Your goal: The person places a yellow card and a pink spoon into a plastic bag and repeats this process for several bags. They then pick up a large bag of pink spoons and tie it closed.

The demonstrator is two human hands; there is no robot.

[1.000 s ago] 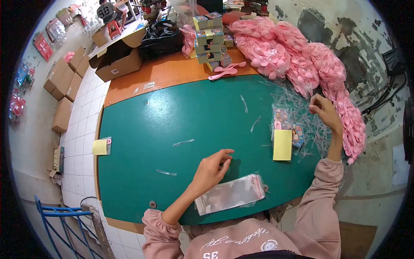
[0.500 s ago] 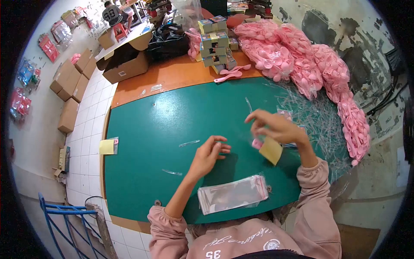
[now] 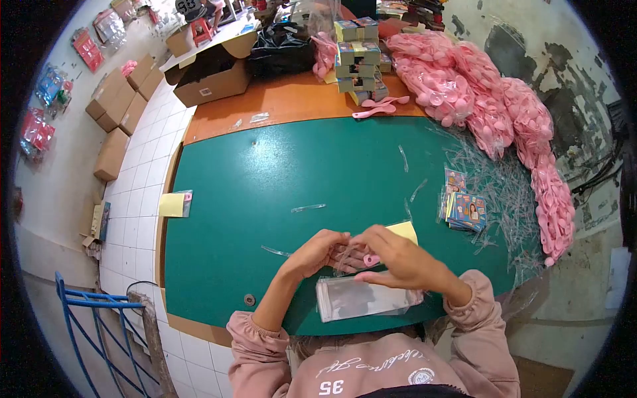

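Observation:
A clear plastic packet with a yellow card (image 3: pixel 403 232) and a pink spoon (image 3: pixel 373 261) inside is between my hands, above the table's near side. My left hand (image 3: pixel 317 253) has its fingers at the packet's left end, with see-through film over them. Reaching across from the right, my right hand (image 3: pixel 406 260) curls over the packet and hides much of it; its thumb stands apart from the fingers. Just below lies a stack of clear plastic bags (image 3: pixel 361 302) on the green table top (image 3: pixel 232 192).
Printed cards (image 3: pixel 468 211) lie at right beside scattered clear strips (image 3: pixel 504 192). Bagged pink spoons (image 3: pixel 458 93) line the right edge. Card stacks (image 3: pixel 358 60), loose spoons (image 3: pixel 381 107) and an open carton (image 3: pixel 215 83) stand behind. Another packet (image 3: pixel 174 205) rests at the left edge.
My right hand has moved left and towards me, with the packet. My left hand now meets it at the packet's end. The view has shifted slightly; the printed cards are uncovered.

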